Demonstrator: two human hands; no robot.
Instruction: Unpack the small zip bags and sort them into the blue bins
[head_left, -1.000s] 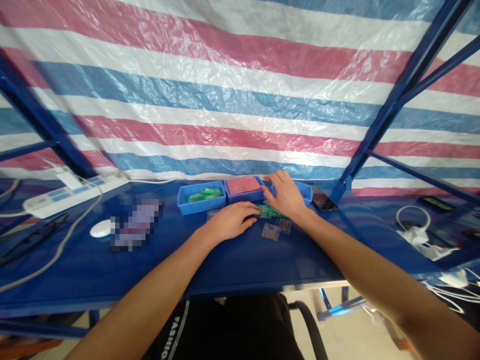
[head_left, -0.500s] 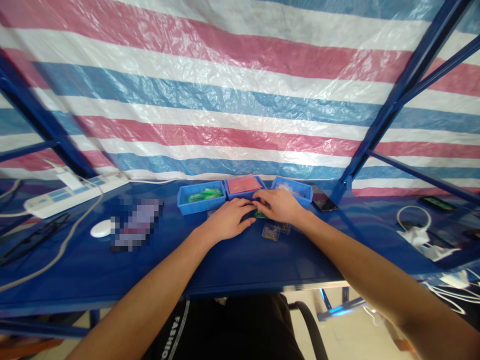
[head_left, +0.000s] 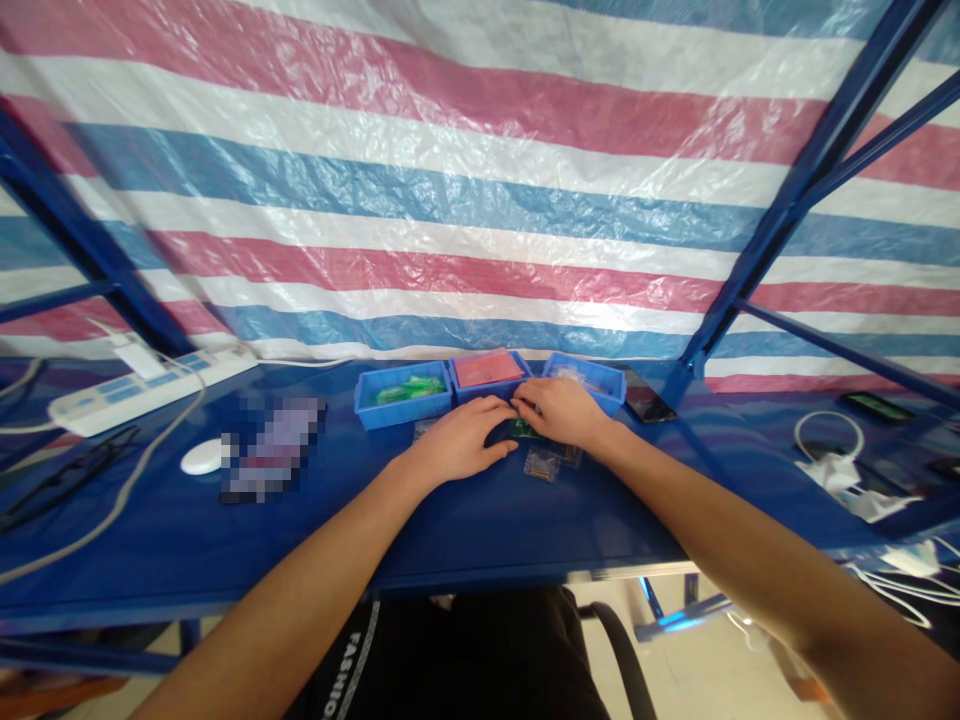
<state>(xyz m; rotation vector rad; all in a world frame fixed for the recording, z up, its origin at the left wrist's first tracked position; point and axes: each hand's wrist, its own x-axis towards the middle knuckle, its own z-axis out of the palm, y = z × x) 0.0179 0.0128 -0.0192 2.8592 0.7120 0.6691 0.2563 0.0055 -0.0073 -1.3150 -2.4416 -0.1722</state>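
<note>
My left hand [head_left: 472, 440] lies low over the table, its fingers stretched towards my other hand and its thumb apart. Close against its fingertips, my right hand [head_left: 559, 408] has its fingers bent down and drawn together; what they hold, if anything, is hidden. A small green piece [head_left: 523, 428], like a circuit board, shows partly beneath the right fingers and between the hands. Just below the right hand lies a small clear packet [head_left: 541, 463] with dark and gold-coloured contents. Another packet is partly covered beside it, and one more peeks out behind my left wrist.
Behind the hands stand a blue bin with green packets [head_left: 405, 412], a bin holding pink sheets [head_left: 487, 368], and a bin with clear bags [head_left: 609, 384]. A dark phone [head_left: 646, 394] lies at right. Leftwards are a power strip [head_left: 150, 390], a white round object [head_left: 204, 457] and cables.
My left hand has shifted slightly right, with its thumb further towards the right hand. The right fingers have moved a little, and slightly more of the green piece shows. The bins stay put.
</note>
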